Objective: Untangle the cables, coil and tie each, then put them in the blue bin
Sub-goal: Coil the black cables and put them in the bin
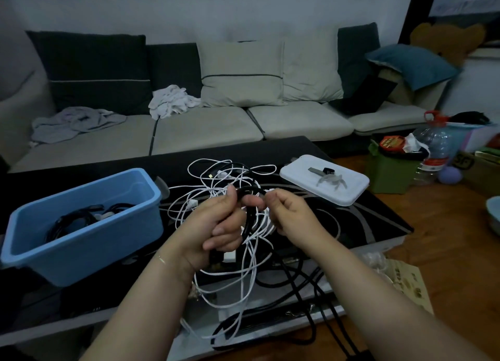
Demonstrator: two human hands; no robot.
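Both hands are raised over the dark glass table [365,220], close together, with a black cable [250,214] between them.

Left hand [216,225]: the fingers are curled around several turns of the black cable, thumb and forefinger pinching the top of the loop. The turns hang down past the palm, and strands of a white cable [251,255] run through the same grasp (which strands are actually gripped cannot be told).

Right hand [290,212]: just to the right of the left hand, fingers curled inward, thumb and forefinger pinching the arc of black cable that bridges the 2 hands.

Below both hands, black and white cable lengths drop to the table and trail over its near edge. Beyond the hands lies a loose tangle of white cables [216,176] on the table, mixed with at least 1 dark cable.

The blue bin [81,220] stands on the table well to the left of the left hand. Inside it lie coiled black cables [73,220].

To the right of and beyond the right hand rests a white lid [349,187], with small grey ties [330,180] lying on top of it.

Beyond the table stands a sofa [216,128] carrying cushions and crumpled cloths.
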